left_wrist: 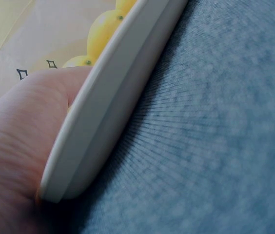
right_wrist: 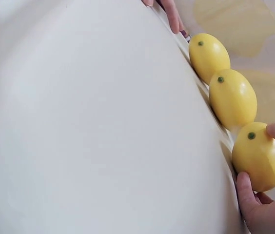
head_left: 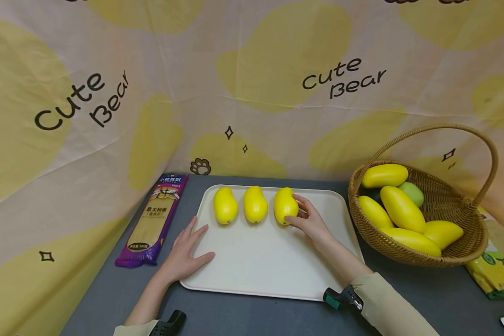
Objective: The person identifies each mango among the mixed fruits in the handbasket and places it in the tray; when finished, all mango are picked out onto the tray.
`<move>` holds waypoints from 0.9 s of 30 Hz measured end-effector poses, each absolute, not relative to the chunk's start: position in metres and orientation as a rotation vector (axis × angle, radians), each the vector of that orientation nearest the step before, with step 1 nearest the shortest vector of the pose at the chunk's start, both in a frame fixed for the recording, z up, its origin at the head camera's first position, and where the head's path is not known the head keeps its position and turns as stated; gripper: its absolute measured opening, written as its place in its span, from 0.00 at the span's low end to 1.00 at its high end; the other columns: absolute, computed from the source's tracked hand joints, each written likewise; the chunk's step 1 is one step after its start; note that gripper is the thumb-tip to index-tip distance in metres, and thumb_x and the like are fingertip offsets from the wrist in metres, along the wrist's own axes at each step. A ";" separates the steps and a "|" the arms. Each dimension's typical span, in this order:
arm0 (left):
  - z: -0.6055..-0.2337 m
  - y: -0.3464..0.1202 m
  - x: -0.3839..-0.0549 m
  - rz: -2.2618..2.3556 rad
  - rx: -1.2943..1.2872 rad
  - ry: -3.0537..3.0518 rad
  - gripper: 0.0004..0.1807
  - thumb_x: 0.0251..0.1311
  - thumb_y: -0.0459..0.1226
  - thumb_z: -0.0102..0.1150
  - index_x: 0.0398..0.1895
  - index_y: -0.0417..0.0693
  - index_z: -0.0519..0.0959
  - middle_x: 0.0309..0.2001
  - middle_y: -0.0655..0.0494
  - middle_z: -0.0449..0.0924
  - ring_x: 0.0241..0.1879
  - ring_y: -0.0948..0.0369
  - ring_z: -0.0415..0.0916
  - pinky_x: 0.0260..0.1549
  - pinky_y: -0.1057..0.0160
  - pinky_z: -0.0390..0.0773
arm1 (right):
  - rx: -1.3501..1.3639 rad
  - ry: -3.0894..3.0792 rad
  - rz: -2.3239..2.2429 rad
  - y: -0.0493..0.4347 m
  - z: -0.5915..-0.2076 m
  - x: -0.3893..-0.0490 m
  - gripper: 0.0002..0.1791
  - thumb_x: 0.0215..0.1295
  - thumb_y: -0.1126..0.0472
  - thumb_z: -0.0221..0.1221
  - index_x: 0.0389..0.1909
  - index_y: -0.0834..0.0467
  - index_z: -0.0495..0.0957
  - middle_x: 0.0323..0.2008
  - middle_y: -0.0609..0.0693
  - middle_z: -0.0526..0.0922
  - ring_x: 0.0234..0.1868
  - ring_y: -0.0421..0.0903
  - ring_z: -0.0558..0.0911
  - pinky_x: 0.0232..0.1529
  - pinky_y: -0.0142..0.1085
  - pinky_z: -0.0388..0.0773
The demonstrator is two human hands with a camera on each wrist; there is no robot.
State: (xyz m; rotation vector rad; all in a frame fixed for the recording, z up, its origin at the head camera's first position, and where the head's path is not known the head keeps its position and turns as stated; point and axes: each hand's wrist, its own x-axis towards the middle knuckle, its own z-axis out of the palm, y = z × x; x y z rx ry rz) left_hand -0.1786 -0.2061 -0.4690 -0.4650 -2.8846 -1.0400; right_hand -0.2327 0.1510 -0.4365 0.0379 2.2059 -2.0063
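Three yellow mangoes stand in a row along the far side of a white tray (head_left: 256, 261): a left mango (head_left: 225, 206), a middle mango (head_left: 255, 204) and a right mango (head_left: 283, 201). My right hand (head_left: 312, 226) holds the right mango between thumb and fingers; the right wrist view shows the fingers around that mango (right_wrist: 259, 161), which touches the tray. With fingers spread and straight, my left hand (head_left: 186, 256) rests on the tray's left rim. The left wrist view shows part of that hand (left_wrist: 25, 126) against the tray edge (left_wrist: 86, 131).
To the right stands a wicker basket (head_left: 472, 233) with a tall handle, holding several yellow mangoes (head_left: 403, 207) and a green fruit (head_left: 412, 192). A purple pasta packet (head_left: 153, 219) lies left of the tray. Behind the basket is a yellow-green bag (head_left: 497, 270). A patterned cloth (head_left: 269, 126) hangs behind.
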 end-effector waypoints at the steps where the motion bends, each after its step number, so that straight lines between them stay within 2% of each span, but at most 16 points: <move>1: -0.469 -0.206 -0.179 -1.041 -0.465 -2.885 0.42 0.57 0.50 0.65 0.71 0.40 0.63 0.76 0.37 0.41 0.72 0.33 0.41 0.63 0.28 0.39 | 0.035 2.204 -2.008 0.151 -0.436 -0.233 0.41 0.62 0.64 0.64 0.74 0.52 0.56 0.71 0.60 0.57 0.67 0.58 0.66 0.58 0.39 0.74; 19: -0.469 -0.207 -0.178 -1.048 -0.460 -2.884 0.42 0.56 0.50 0.65 0.71 0.40 0.64 0.76 0.37 0.40 0.71 0.33 0.40 0.63 0.28 0.39 | 0.076 2.211 -2.015 0.153 -0.437 -0.232 0.41 0.61 0.64 0.65 0.74 0.53 0.57 0.70 0.61 0.59 0.66 0.58 0.67 0.56 0.40 0.76; 27: -0.469 -0.207 -0.179 -1.036 -0.456 -2.883 0.42 0.56 0.50 0.65 0.71 0.41 0.64 0.76 0.38 0.40 0.72 0.33 0.41 0.63 0.28 0.40 | 0.125 2.193 -2.030 0.157 -0.433 -0.227 0.40 0.63 0.63 0.64 0.74 0.57 0.56 0.71 0.61 0.57 0.69 0.57 0.64 0.52 0.36 0.78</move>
